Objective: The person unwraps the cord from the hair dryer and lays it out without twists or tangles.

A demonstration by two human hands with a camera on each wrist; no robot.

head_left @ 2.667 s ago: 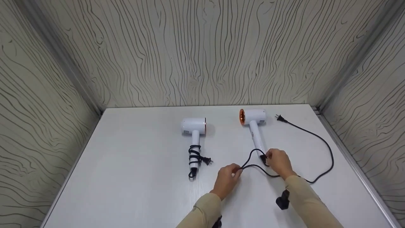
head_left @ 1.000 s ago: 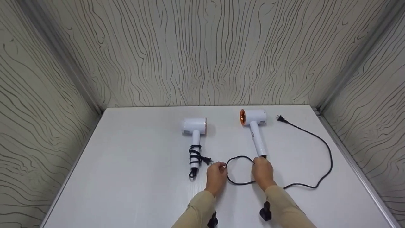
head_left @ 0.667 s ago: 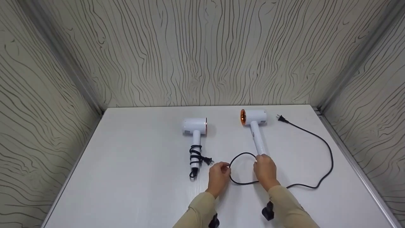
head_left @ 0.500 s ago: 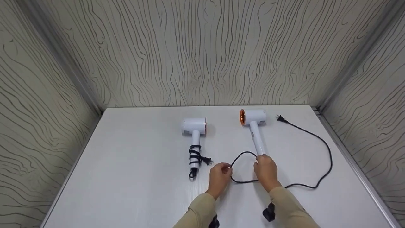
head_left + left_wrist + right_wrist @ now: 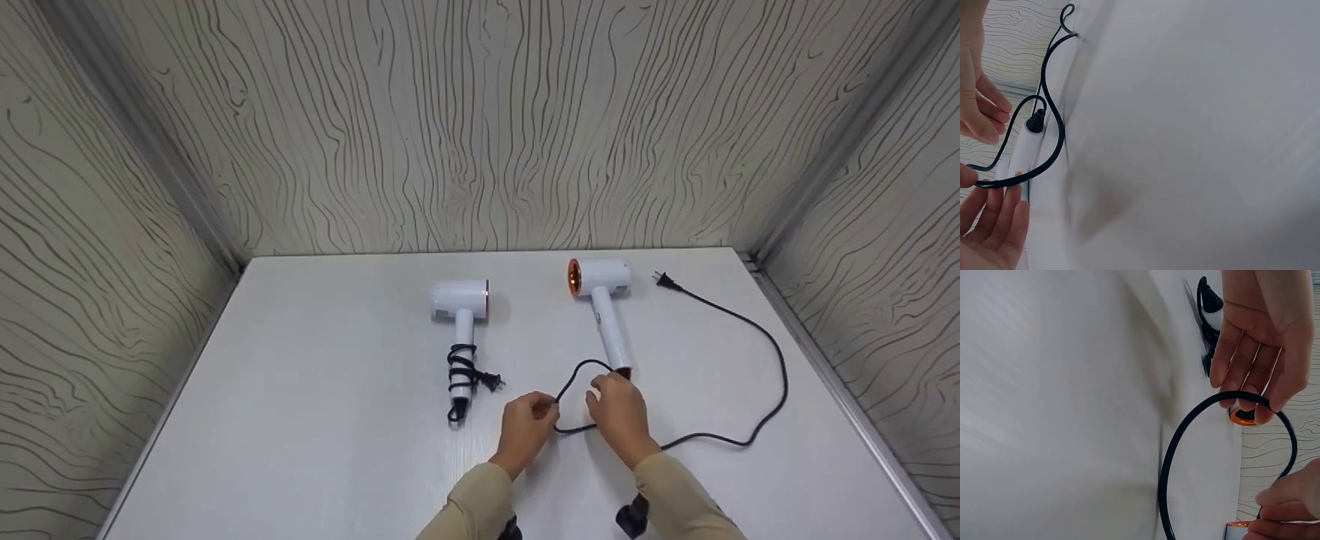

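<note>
Beige-sleeved forearms (image 5: 679, 491) slant inward toward each other, wrists (image 5: 643, 450) bare. Left hand (image 5: 526, 426) pinches, thumb (image 5: 967, 175) opposed to fingertips (image 5: 1012, 196). Right hand (image 5: 621, 414) just beside, not touching left, fingers relaxed, loosely bent.

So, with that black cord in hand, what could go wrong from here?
The left hand pinches the cord between fingers and thumb, so it might slip and spring loose.

The loose tail runs up to the right sleeve in the head view; the sleeve could catch it and drag the far plug.

The wrapped dryer has its plug near the left hand, so it may get bumped.
</note>
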